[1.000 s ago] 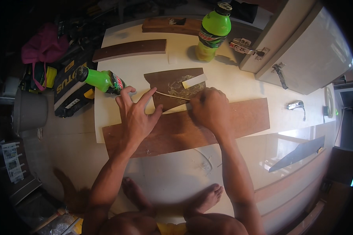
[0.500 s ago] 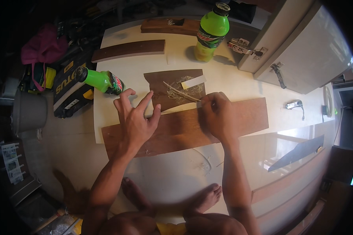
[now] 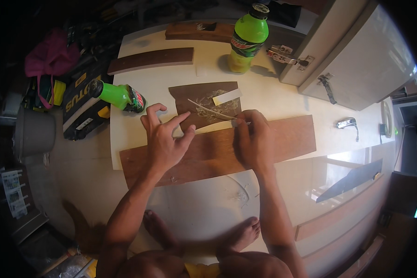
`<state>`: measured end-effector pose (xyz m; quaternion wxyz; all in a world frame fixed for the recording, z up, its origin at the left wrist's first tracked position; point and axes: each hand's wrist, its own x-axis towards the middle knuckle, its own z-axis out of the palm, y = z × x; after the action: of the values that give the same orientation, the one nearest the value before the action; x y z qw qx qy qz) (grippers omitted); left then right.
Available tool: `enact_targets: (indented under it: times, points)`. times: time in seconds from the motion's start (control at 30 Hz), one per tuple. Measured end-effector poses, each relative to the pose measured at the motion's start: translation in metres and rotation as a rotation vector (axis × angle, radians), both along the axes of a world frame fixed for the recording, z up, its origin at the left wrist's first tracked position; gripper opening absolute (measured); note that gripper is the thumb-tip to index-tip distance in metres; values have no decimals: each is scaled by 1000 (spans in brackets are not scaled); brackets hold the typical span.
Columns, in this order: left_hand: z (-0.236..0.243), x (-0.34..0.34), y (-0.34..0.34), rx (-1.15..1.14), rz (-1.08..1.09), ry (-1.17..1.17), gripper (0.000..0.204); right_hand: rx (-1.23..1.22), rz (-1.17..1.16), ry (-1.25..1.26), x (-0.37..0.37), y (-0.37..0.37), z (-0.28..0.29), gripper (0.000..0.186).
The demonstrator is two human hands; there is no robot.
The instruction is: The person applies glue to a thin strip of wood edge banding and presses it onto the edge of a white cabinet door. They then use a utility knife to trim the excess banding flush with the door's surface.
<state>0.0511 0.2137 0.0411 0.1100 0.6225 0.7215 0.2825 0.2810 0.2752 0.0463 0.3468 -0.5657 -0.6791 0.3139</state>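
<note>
My right hand is closed in a pinch above the long brown wooden board. At its fingertips is the right end of a thin pale strip, beside a small greyish piece I cannot make out. The strip stretches left over a dark brown sheet strewn with fine curly shavings. On that sheet also lies a short white strip with a yellowish end. My left hand is open over the board's left part, fingers spread, its index fingertip close to the sheet's lower left edge.
A green bottle lies tilted at the left; another green bottle stands at the back. Two dark wooden pieces lie on the far side of the pale panel. A cabinet door with hinges rises at right. Shavings litter the floor.
My right hand has turned, its thumb and fingertips now showing at the strip's end. My left hand has shifted slightly right, fingers still spread.
</note>
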Motion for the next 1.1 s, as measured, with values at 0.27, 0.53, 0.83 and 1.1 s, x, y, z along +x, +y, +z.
enact_targets:
  times: [0.27, 0.53, 0.83, 1.1]
  points:
    - [46, -1, -20, 105, 114, -481, 19, -43, -124, 203, 0, -17, 14, 11]
    - [82, 3, -45, 300, -55, -118, 31, -58, -118, 328, -7, -32, 24, 10]
    - [78, 41, -42, 196, -277, 127, 56, -240, -172, 579, -21, -47, 35, 26]
    - [62, 46, -38, 129, -280, 147, 63, -328, -188, 529, -18, -42, 36, 21]
